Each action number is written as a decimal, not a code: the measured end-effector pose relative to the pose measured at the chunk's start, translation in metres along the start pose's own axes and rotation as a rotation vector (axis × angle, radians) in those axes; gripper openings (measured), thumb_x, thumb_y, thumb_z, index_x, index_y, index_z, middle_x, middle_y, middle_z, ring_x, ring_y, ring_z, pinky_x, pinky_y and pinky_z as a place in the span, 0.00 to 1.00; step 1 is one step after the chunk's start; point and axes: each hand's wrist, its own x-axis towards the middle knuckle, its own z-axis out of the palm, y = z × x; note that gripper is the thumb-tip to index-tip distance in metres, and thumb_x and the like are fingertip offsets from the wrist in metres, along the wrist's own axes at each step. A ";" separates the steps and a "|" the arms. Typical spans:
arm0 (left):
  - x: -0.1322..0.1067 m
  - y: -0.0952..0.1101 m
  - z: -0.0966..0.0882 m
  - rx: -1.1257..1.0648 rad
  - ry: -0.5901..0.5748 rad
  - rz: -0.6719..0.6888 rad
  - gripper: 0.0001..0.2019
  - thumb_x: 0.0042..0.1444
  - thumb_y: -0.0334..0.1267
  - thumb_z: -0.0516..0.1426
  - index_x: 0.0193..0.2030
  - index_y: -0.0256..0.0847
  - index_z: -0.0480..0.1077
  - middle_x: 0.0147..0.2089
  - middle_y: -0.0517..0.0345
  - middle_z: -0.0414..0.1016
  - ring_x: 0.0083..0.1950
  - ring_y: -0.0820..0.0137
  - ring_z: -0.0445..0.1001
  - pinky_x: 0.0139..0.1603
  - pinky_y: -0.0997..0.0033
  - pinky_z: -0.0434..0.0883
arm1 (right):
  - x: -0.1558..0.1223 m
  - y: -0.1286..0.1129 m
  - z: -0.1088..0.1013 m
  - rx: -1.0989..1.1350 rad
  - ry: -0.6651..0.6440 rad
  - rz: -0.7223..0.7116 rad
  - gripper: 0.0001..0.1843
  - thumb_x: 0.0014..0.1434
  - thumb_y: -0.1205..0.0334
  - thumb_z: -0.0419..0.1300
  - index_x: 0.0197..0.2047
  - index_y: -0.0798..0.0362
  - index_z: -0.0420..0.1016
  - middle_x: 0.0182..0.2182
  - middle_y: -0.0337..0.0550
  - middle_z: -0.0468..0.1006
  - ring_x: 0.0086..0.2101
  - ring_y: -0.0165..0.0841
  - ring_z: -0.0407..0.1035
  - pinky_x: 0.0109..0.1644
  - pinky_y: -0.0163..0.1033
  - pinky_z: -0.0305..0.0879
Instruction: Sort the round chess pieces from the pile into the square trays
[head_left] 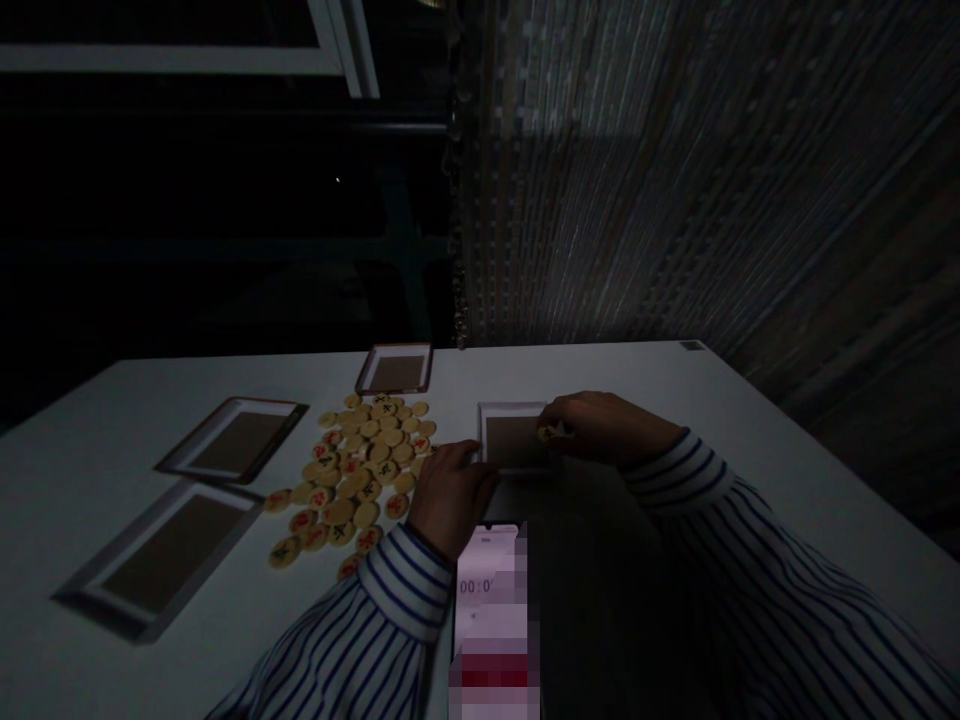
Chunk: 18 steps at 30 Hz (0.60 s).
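Observation:
My right hand [596,425] pinches a round Chinese chess piece [550,433] with a dark character at the right side of a shallow box [514,408]. The box lies flat on the white table, and its brown bottom shows. At its near left corner, my left hand [452,495] grips the rim, with fingertips on the left side and the thumb along the front wall. Left of that hand spreads a loose heap of Chinese chess pieces [356,485], some showing red or black characters and others plain faces.
Three more shallow boxes or lids stand around the heap: one behind [425,385], one at left [296,425] and one at near left [161,620]. A lit phone [487,560] lies before me. Beyond the white table [600,365] hangs a strand curtain [600,200]. The room is dim.

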 end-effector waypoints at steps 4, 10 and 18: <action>0.000 -0.001 0.002 0.001 0.012 0.007 0.10 0.54 0.38 0.54 0.38 0.43 0.76 0.48 0.48 0.71 0.49 0.58 0.67 0.49 0.54 0.65 | 0.002 -0.001 0.001 -0.014 -0.042 -0.020 0.13 0.53 0.59 0.54 0.41 0.49 0.74 0.36 0.44 0.77 0.36 0.35 0.70 0.35 0.36 0.60; 0.000 -0.001 0.002 0.019 -0.006 -0.005 0.09 0.54 0.38 0.55 0.37 0.44 0.76 0.49 0.50 0.71 0.49 0.60 0.67 0.49 0.56 0.65 | 0.006 -0.007 0.002 -0.048 -0.103 0.022 0.14 0.54 0.59 0.52 0.42 0.49 0.73 0.38 0.44 0.77 0.37 0.35 0.70 0.36 0.36 0.60; -0.001 -0.001 0.002 0.034 -0.002 0.005 0.08 0.54 0.37 0.55 0.37 0.44 0.76 0.49 0.51 0.70 0.49 0.59 0.67 0.49 0.55 0.65 | 0.006 -0.006 0.007 -0.043 -0.118 -0.036 0.14 0.55 0.58 0.51 0.41 0.49 0.73 0.38 0.44 0.76 0.36 0.34 0.70 0.34 0.35 0.59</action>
